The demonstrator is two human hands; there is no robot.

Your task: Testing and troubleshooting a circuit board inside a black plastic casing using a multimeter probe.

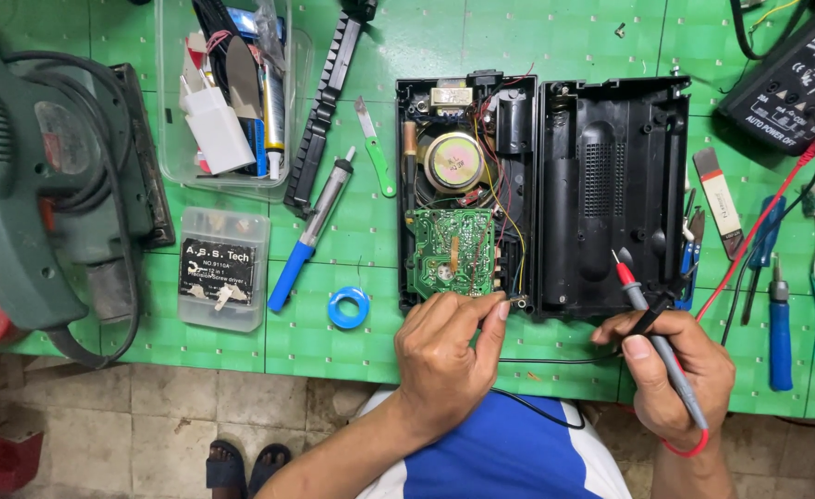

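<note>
Green tabletop (pixel 555 37), gridded. Far L: green power sander (pixel 33 176), cord looped on top. Centre: opened black radio case (pixel 611 185), two halves side by side; L half shows round speaker (pixel 453 162) w/ green circuit board (pixel 452 251) just below it. Top R: black multimeter (pixel 796 83), red lead running down toward R hand. L hand (pixel 444 356) at bottom edge of board half, fingers pinched on a small part at the case corner, prob. a black probe tip, view unclear. R hand (pixel 680 370) holds red-tipped probe (pixel 652 319) pen-style, fingers closed round it, tip over R half's lower edge. Blue tape roll (pixel 348 307) near L hand.
</note>
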